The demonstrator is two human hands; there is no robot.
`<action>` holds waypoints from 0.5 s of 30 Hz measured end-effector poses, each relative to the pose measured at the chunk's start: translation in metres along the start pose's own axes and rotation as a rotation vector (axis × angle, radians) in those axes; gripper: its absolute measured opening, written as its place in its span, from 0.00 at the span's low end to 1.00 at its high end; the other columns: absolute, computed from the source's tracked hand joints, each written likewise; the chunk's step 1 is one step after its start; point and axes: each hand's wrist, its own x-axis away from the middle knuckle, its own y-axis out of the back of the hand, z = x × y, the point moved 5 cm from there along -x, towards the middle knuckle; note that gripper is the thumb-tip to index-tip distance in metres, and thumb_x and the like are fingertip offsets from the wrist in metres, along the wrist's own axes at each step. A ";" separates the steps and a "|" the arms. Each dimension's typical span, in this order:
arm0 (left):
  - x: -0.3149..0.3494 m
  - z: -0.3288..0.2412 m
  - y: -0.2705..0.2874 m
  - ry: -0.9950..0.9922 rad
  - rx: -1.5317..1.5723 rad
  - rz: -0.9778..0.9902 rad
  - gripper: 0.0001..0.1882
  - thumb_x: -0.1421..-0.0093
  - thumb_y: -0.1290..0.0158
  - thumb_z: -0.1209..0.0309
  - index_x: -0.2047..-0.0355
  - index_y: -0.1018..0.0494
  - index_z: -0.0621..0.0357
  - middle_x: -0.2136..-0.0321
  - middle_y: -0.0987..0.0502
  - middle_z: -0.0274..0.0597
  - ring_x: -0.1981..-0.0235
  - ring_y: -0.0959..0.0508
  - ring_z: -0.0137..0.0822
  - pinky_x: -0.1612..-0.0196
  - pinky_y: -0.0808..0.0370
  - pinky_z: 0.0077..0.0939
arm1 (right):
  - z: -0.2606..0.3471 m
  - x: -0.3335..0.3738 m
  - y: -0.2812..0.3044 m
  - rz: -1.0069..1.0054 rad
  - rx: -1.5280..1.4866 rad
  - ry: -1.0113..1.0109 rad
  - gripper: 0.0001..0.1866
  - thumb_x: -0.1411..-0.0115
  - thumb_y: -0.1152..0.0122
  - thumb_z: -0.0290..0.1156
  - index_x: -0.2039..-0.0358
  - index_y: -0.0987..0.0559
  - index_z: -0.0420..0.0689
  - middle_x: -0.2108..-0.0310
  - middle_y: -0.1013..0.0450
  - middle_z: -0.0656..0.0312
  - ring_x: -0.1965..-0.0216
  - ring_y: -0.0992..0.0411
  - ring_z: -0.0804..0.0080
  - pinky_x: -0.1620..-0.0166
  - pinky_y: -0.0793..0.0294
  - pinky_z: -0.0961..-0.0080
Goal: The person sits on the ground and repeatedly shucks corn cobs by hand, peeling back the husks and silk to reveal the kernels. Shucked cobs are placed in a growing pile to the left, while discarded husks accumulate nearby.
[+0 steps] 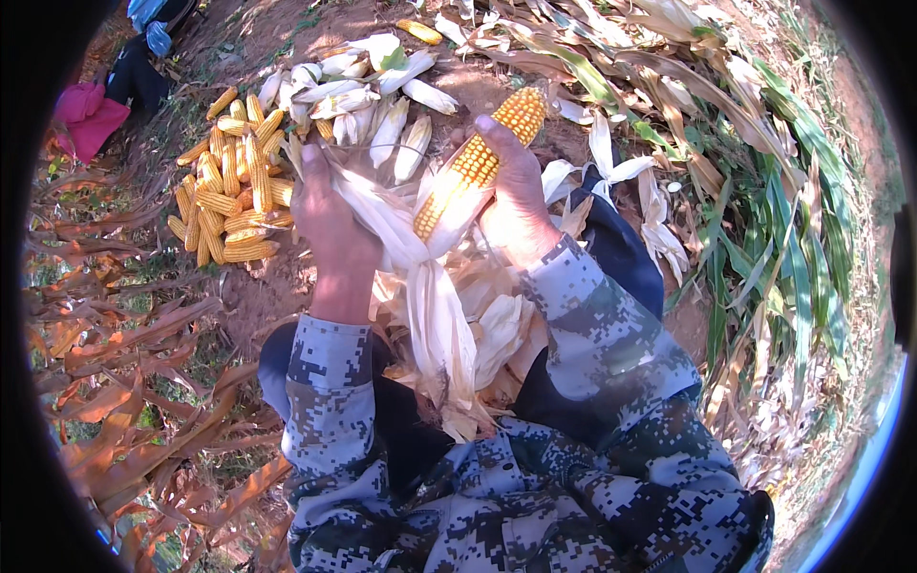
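Observation:
A half-bared ear of corn (pixel 465 174) slants up to the right between my hands, its yellow kernels showing. My right hand (pixel 517 196) is wrapped round it, thumb across the upper part. My left hand (pixel 334 229) is closed on a pale strip of corn husk (pixel 380 212) stretched away from the ear's base. More peeled husk hangs down below the ear toward my lap. Beyond my left hand lies a heap of bare corn cobs (pixel 229 196). Past both hands, several ears still in their husks (pixel 358 95) lie piled on the soil.
Loose husks (pixel 501 329) gather between my legs. Cut stalks with green and dry leaves (pixel 774 220) cover the ground at right. Brown dry leaves (pixel 143 344) spread at left. One bare cob (pixel 420 31) lies apart at the far side. A pink cloth (pixel 88 119) is at the far left.

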 end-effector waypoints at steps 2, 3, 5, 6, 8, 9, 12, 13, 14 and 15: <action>0.000 -0.008 0.002 0.071 0.196 0.148 0.19 0.21 0.56 0.55 0.67 0.30 0.52 0.81 0.34 0.29 0.80 0.35 0.26 0.73 0.32 0.25 | 0.020 -0.015 0.006 0.036 -0.069 0.045 0.20 0.37 0.28 0.43 0.54 0.26 0.46 0.63 0.22 0.58 0.63 0.20 0.64 0.57 0.16 0.59; 0.000 -0.009 0.005 0.123 0.218 0.177 0.20 0.20 0.58 0.54 0.67 0.30 0.52 0.81 0.34 0.28 0.80 0.36 0.25 0.75 0.35 0.23 | 0.030 -0.021 0.013 -0.017 -0.081 0.074 0.21 0.37 0.29 0.44 0.54 0.26 0.46 0.64 0.22 0.58 0.63 0.20 0.64 0.56 0.16 0.59; 0.005 0.000 0.014 0.263 0.181 0.153 0.14 0.22 0.54 0.59 0.63 0.28 0.52 0.81 0.32 0.30 0.80 0.33 0.22 0.76 0.34 0.21 | 0.042 -0.027 0.016 0.066 -0.014 0.117 0.25 0.36 0.29 0.50 0.54 0.26 0.44 0.65 0.23 0.57 0.66 0.20 0.64 0.61 0.14 0.59; 0.006 0.003 0.016 0.271 0.015 0.202 0.14 0.23 0.52 0.60 0.61 0.27 0.55 0.79 0.30 0.31 0.78 0.31 0.24 0.73 0.32 0.23 | 0.046 -0.029 0.017 0.071 0.048 0.163 0.26 0.36 0.29 0.52 0.54 0.26 0.43 0.66 0.23 0.57 0.67 0.19 0.64 0.63 0.14 0.60; 0.008 0.011 0.024 0.323 -0.331 0.208 0.14 0.24 0.49 0.61 0.58 0.25 0.60 0.76 0.27 0.33 0.74 0.28 0.28 0.67 0.27 0.27 | 0.051 -0.030 0.018 0.078 0.230 0.243 0.31 0.34 0.34 0.60 0.55 0.26 0.40 0.71 0.22 0.55 0.75 0.19 0.63 0.71 0.14 0.63; 0.007 0.005 0.026 0.141 -0.558 0.201 0.13 0.26 0.47 0.62 0.54 0.25 0.61 0.72 0.25 0.36 0.70 0.26 0.30 0.63 0.26 0.29 | 0.048 -0.030 0.019 0.085 0.278 0.245 0.32 0.34 0.35 0.60 0.55 0.25 0.39 0.72 0.22 0.55 0.76 0.19 0.63 0.72 0.14 0.63; 0.011 -0.018 0.025 -0.303 -1.102 0.054 0.25 0.34 0.37 0.66 0.42 0.28 0.67 0.54 0.22 0.47 0.53 0.22 0.40 0.46 0.24 0.33 | 0.039 -0.030 0.018 0.114 0.381 0.209 0.35 0.34 0.40 0.65 0.54 0.25 0.39 0.70 0.22 0.55 0.77 0.20 0.65 0.72 0.16 0.66; 0.017 -0.031 0.018 -0.546 -1.096 0.048 0.25 0.35 0.37 0.68 0.42 0.28 0.67 0.54 0.22 0.49 0.52 0.22 0.42 0.45 0.25 0.35 | 0.032 -0.030 0.017 0.147 0.375 0.172 0.35 0.33 0.41 0.66 0.53 0.24 0.39 0.69 0.22 0.55 0.76 0.20 0.66 0.71 0.16 0.67; 0.023 -0.041 0.012 -0.722 -1.107 0.016 0.25 0.36 0.36 0.69 0.42 0.28 0.68 0.53 0.22 0.50 0.51 0.22 0.45 0.44 0.25 0.37 | 0.026 -0.030 0.017 0.147 0.368 0.143 0.36 0.33 0.42 0.66 0.53 0.24 0.40 0.68 0.22 0.56 0.74 0.20 0.67 0.70 0.16 0.68; 0.030 -0.049 0.006 -0.888 -1.104 -0.013 0.26 0.37 0.36 0.71 0.42 0.29 0.68 0.53 0.22 0.52 0.50 0.21 0.48 0.43 0.26 0.39 | 0.020 -0.030 0.018 0.108 0.373 0.101 0.37 0.33 0.43 0.67 0.52 0.24 0.40 0.67 0.21 0.56 0.73 0.20 0.68 0.69 0.17 0.69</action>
